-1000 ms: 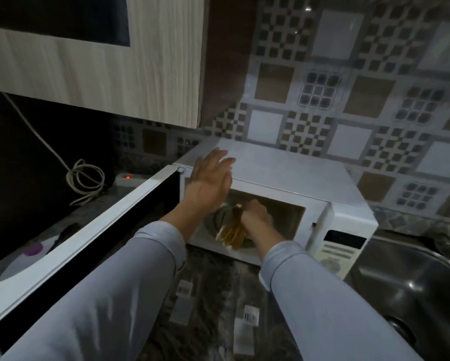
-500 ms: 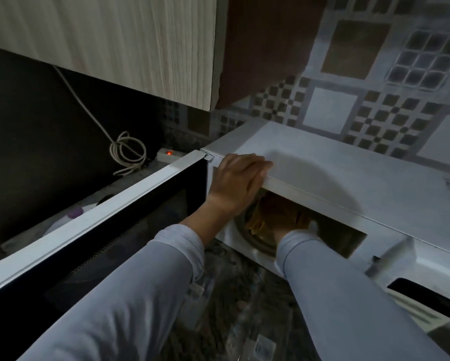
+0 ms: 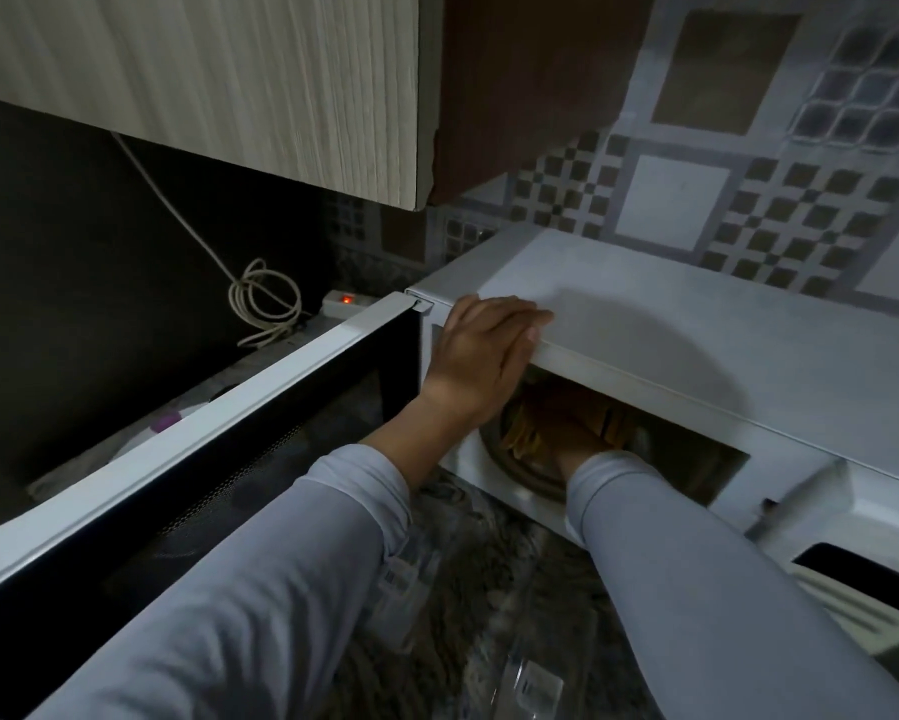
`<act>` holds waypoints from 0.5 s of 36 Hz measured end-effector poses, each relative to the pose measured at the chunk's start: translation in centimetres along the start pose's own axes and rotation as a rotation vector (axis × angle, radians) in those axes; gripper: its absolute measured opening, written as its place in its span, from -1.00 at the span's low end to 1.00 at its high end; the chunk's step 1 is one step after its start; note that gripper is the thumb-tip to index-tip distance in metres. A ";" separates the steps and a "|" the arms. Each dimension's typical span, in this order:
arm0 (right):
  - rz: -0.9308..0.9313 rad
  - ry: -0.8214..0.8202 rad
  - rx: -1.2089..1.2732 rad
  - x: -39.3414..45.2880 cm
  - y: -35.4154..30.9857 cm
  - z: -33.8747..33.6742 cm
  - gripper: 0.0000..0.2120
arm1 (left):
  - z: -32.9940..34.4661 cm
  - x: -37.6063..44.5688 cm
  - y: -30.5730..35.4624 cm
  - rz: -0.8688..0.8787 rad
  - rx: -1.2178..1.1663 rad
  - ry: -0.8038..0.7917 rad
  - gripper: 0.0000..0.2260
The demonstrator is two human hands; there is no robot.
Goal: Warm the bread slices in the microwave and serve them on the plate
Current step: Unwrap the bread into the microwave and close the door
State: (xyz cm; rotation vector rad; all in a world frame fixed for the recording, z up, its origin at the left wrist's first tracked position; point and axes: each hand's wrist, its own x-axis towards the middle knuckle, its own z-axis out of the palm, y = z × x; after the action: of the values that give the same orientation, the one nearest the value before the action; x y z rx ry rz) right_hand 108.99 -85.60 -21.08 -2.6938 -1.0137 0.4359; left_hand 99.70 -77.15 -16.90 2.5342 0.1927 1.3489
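The bread slices [image 3: 527, 433] are inside the microwave [image 3: 696, 330] now, tan and flat-edged, sitting over the round turntable [image 3: 520, 475] at the front left of the cavity. A second ago I had them upright at the opening; since then my right hand [image 3: 572, 433] has gone in with them, and my view has leaned in closer. That hand is mostly hidden by the top edge and the gloom, so I cannot tell whether its fingers are clamped on the bread or have let go. My left hand [image 3: 483, 356] has moved from hovering with spread fingers to resting on the front top edge, fingers straight and together, steadying me.

I judge the loading is nearly done; pulling out and shutting the door [image 3: 218, 449] come next.

The microwave is a smooth white box, its door swung wide to the left, white-framed with a dark meshed window. Below is speckled stone counter [image 3: 489, 589]; behind, glossy checkered tiles [image 3: 748, 226], a ribbed pale cabinet [image 3: 229, 85], and a coiled white cable [image 3: 262, 298].
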 end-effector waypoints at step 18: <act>0.344 0.421 0.433 -8.2 -4.4 3.3 -0.75 | -3.6 -9.4 0.5 -0.720 -0.406 -0.111 -0.71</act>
State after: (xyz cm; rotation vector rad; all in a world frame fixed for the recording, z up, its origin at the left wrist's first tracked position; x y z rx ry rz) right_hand 99.30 -87.57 -21.19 -2.4063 -0.2982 0.1114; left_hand 91.46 -79.27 -22.33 1.9067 0.6582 0.8491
